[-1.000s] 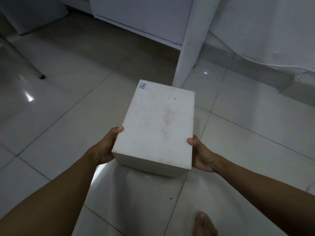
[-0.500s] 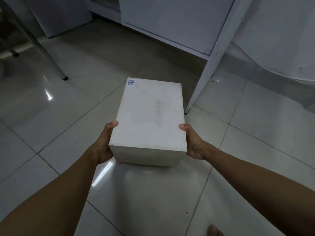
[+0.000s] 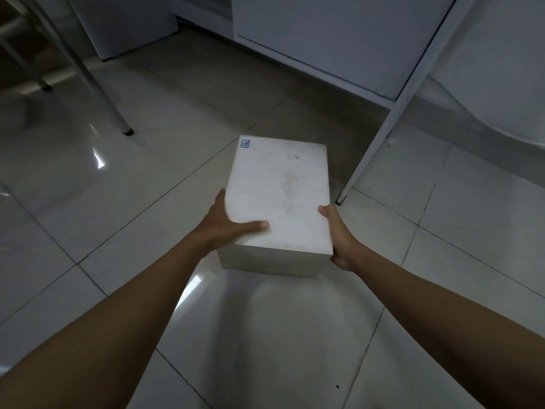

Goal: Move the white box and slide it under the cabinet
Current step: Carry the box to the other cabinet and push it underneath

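Observation:
The white box (image 3: 283,187) is rectangular, with a small blue sticker at its far left corner and faint handwriting on top. It sits low over the tiled floor, just in front of the white cabinet (image 3: 324,39). My left hand (image 3: 227,224) grips its near left corner, thumb lying across the lid. Against the box's right side presses my right hand (image 3: 336,234). The cabinet's slanted white leg (image 3: 380,137) stands just right of the box. A dark gap runs beneath the cabinet's bottom edge.
Thin metal chair legs (image 3: 97,84) stand on the floor at the left. A white unit (image 3: 126,22) is at the back left. A pale curved object (image 3: 501,84) fills the right side beyond the cabinet leg. Glossy tiles (image 3: 265,335) lie below my arms.
The box has come down and forward toward the cabinet's underside. My left thumb has shifted from the box's side onto its lid. The foot seen earlier has left the view.

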